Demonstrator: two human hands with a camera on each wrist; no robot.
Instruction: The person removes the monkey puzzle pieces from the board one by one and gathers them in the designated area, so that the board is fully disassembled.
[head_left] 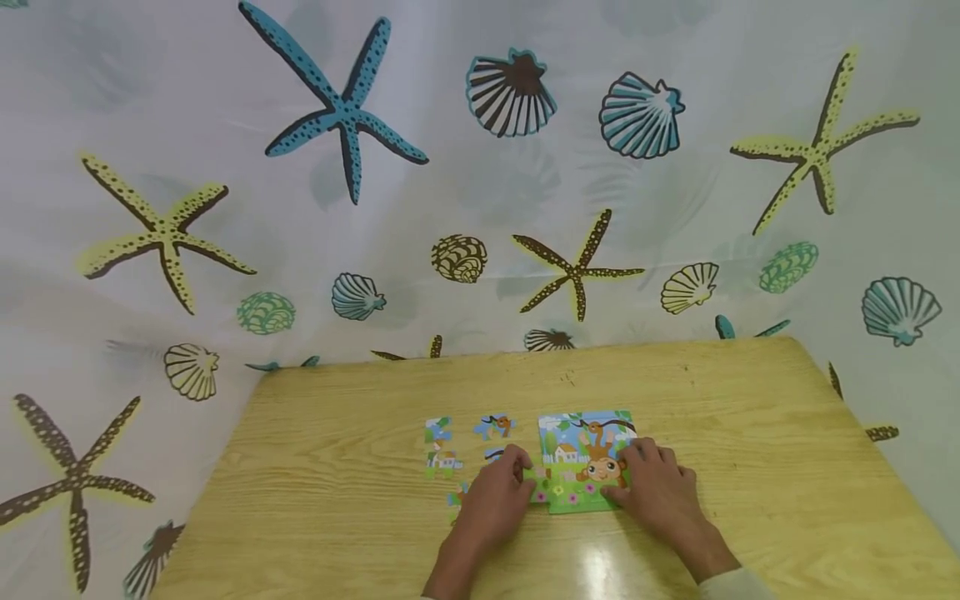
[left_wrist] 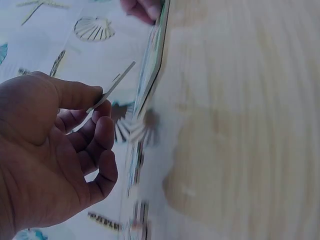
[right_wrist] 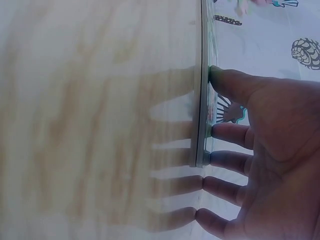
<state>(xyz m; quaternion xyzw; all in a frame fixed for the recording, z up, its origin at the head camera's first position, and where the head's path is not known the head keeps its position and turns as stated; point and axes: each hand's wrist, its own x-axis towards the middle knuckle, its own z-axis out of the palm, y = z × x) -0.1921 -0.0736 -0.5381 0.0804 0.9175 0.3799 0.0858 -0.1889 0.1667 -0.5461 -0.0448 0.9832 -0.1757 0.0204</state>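
Note:
My left hand (head_left: 491, 496) pinches a green jigsaw puzzle piece (left_wrist: 119, 82) between thumb and index finger, its other fingers loosely bent. That piece sits tilted at the left edge of a puzzle board (head_left: 562, 505), whose picture has a monkey, a small house and flowers. Over the board's right side lies my right hand (head_left: 663, 487). In the right wrist view its thumb and some fingertips press on the board, while the outer fingertips touch the table.
Loose puzzle pieces lie left of the board: a sky piece (head_left: 437, 430), a house piece (head_left: 442, 462), a piece with a brown tail (head_left: 495, 427), and others partly behind the left hand. The wooden table (head_left: 337, 467) meets a shell-print cloth (head_left: 420, 208) at the back.

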